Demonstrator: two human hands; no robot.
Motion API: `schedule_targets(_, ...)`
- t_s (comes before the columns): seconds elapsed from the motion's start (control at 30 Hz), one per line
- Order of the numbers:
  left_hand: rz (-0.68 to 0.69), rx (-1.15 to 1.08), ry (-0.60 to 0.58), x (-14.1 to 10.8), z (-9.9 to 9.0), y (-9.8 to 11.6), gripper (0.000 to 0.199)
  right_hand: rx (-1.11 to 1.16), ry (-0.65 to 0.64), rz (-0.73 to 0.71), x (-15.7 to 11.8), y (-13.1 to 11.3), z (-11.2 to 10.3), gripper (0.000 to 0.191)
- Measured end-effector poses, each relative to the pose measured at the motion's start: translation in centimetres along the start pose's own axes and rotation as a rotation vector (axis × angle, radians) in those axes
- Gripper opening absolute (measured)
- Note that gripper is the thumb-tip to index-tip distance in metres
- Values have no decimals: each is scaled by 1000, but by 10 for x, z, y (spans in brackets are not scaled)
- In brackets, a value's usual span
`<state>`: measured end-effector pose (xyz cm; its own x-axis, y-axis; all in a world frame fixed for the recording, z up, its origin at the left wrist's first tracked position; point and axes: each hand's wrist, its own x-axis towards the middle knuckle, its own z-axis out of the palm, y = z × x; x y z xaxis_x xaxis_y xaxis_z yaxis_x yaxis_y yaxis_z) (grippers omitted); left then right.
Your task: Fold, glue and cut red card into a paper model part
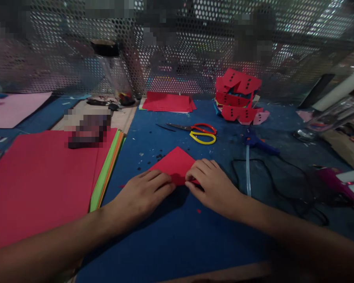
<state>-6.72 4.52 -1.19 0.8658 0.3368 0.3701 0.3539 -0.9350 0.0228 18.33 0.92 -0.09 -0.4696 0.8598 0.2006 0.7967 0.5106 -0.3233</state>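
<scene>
Red paper (178, 165) lies folded to a peak on the blue counter (171, 236), about midway between its far edge, along the perforated metal panel (191, 67), and its near edge. From where I stand, the step in hand looks like shaping or pressing a fold along the paper's lower side. The left hand (149, 190) has a narrow grip on the lower left of the sheet; the right hand (214, 182) has its thumb and curled fingers close together, holding the lower right. I'd judge the next move calls for level edges and even pressure, so the crease comes out straight.

The paper looks plain and matte, its tip pointing toward the counter's far edge, its lower corners partly hidden by the hands. Scissors (191, 128) lie beyond that tip, and a small red scrap (198, 211) sits nearer the counter's near edge.
</scene>
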Motion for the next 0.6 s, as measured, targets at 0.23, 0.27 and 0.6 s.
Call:
schedule_targets(0.23,9,9,-21,2,-4,1,27,9,5,53,0,-3,3,6)
schedule_targets(0.27,5,11,-31,2,-4,1,27,9,2,56,0,-2,3,6)
schedule_targets(0.6,11,-3,-79,4,-7,4,35,-8,31,69,0,-2,5,7)
